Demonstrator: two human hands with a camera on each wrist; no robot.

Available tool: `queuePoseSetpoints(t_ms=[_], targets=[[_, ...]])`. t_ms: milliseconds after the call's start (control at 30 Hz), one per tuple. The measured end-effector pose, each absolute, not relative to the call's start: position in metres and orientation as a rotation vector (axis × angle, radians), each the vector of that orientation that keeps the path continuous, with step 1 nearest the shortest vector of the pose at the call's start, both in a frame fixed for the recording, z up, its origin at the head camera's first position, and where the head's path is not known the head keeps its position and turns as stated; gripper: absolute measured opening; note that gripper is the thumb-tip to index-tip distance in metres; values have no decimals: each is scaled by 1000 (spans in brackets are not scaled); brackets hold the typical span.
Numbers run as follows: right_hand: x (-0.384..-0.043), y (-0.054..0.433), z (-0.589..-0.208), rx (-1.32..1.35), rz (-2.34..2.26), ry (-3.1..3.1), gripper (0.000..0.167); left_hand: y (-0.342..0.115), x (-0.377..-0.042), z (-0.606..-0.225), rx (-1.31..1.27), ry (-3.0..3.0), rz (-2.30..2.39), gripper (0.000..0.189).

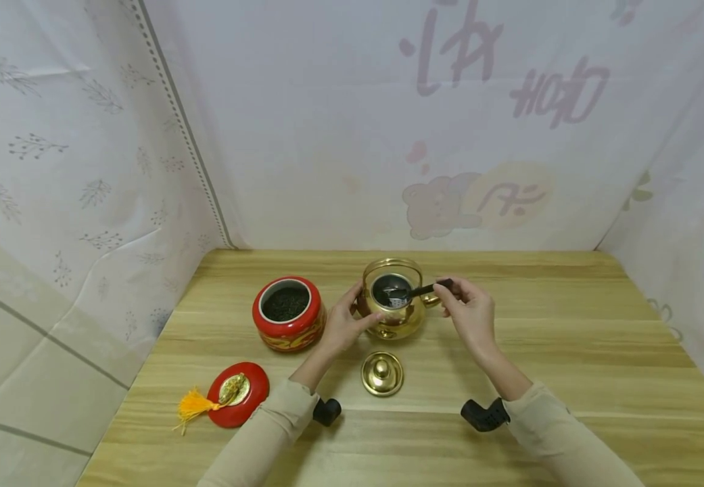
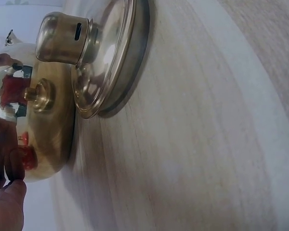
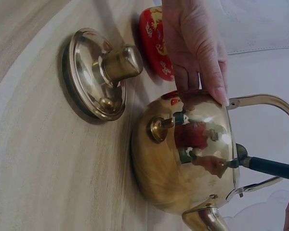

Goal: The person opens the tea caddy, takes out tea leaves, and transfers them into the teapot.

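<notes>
A gold metal kettle point(image 1: 402, 320) stands on the wooden table with its lid off and its hoop handle raised. My left hand point(image 1: 345, 323) holds its left side, thumb on the near face. My right hand point(image 1: 470, 312) pinches the dark handle of a spoon point(image 1: 427, 289) above the kettle's right side. The spoon's head is at the kettle's mouth and partly hidden. In the right wrist view the dark handle point(image 3: 272, 167) slants across the rim, and the left thumb touches the rim. The gold kettle lid point(image 1: 382, 373) lies knob up in front of the kettle.
Left of the kettle stands a red jar point(image 1: 291, 331) with dark loose leaves inside. Its red lid point(image 1: 248, 406), with a gold medallion and yellow tassel, lies nearer the front left. Patterned cloth walls point(image 1: 327, 135) border the table's back and sides.
</notes>
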State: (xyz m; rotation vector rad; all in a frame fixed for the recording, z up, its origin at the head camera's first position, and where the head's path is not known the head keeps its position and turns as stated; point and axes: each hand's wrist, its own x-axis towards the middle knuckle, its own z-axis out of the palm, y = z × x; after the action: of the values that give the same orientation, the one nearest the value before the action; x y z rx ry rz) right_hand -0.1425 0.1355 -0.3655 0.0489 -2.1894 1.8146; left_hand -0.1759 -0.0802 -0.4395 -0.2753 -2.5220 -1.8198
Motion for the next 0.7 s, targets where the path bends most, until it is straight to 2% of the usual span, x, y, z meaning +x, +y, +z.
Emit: queuePoseSetpoints(t_ms=[367,533,700], targets=[[-141,142,-393,154,1869,-1980,21,-86,-172,-439,-258,-2590,-1705,81],[-137,137,-392,203,1915,-1882,23,-94,-159,-430,-262,-2546,-1741,81],[-137,127,-386,241,1976,-1771,21,-111,-138,-422,-309,-2429,-1812,73]])
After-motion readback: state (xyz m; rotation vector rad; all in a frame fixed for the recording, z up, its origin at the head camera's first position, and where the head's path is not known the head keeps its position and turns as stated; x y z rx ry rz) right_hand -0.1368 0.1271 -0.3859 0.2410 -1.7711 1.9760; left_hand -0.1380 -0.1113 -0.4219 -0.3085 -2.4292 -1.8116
